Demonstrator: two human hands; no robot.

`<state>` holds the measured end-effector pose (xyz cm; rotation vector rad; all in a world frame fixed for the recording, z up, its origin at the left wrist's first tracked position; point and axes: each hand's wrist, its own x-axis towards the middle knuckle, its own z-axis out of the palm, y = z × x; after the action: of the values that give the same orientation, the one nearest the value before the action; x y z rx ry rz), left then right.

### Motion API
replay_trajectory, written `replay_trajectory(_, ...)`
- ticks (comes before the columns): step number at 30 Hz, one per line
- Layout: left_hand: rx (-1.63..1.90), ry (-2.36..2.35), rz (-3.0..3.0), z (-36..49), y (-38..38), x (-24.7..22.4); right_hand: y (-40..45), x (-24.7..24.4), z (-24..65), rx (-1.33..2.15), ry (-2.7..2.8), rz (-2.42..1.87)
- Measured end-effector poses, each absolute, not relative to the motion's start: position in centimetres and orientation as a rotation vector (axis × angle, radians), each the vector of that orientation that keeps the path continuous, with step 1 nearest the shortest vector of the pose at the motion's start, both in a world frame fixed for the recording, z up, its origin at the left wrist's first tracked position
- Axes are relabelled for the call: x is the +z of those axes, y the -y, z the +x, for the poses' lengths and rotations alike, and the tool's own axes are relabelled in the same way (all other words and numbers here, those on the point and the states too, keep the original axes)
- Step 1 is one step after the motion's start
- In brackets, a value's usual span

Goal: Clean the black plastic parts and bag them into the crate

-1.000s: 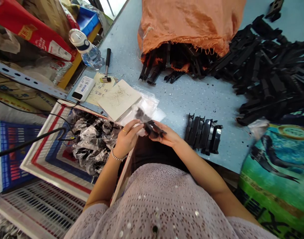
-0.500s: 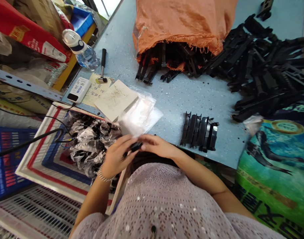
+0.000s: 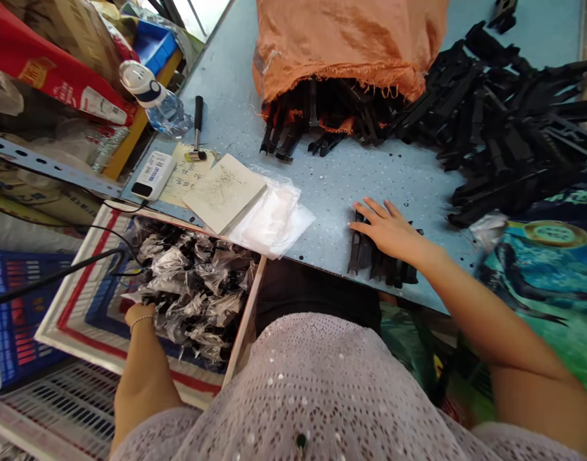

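Note:
My right hand [image 3: 389, 234] lies over a short row of black plastic parts [image 3: 358, 256] near the table's front edge. Its fingers are spread, the fingertips reaching over the left end of the row. Down in the white crate [image 3: 75, 304] is my left hand [image 3: 140, 312], at the left side of a heap of bagged black parts [image 3: 197, 269]. Its fingers are mostly hidden, so I cannot tell what they hold. A stack of clear plastic bags [image 3: 278, 221] lies on the table edge between my hands, partly under a beige pad [image 3: 226, 192].
An orange sack [image 3: 345, 45] spills black parts beside a large black pile [image 3: 504, 121]. A hammer [image 3: 198, 128], a water bottle [image 3: 163, 105] and a white device [image 3: 153, 176] stand at the left. A green-blue bag [image 3: 538, 288] is at the right.
My hands have moved apart from the bag stack. The left went down into the crate, and the black part it held is out of sight. The right moved onto the row of parts.

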<state>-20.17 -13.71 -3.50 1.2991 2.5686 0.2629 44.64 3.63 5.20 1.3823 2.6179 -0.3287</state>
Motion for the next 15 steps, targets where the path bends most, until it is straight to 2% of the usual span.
replay_trajectory(3, 0.384, -2.754, 1.135, -17.5, 11.2, -3.7, -4.5, 6.7, 44.2, -0.400, -2.628, 1.372)
replay_trajectory(7, 0.666, -2.739, 1.271, -8.3, 7.4, -2.7, -3.6, 7.1, 42.3, -0.787, -2.258, 1.933)
replay_trajectory(9, 0.841, -2.319, 1.696, -1.5, 5.5, -1.6, -2.8, 5.8, 40.4, -1.157, -2.182, 2.106)
replay_trajectory(11, 0.802, -2.012, 1.976, 4.4, 3.3, -0.7, -2.1, 4.1, 38.4, -1.631, -2.205, 2.122)
replay_trajectory(15, 0.766, -1.896, 1.851, 8.7, -0.8, -0.2, -1.3, 2.0, 35.5, -2.615, -1.810, 1.974)
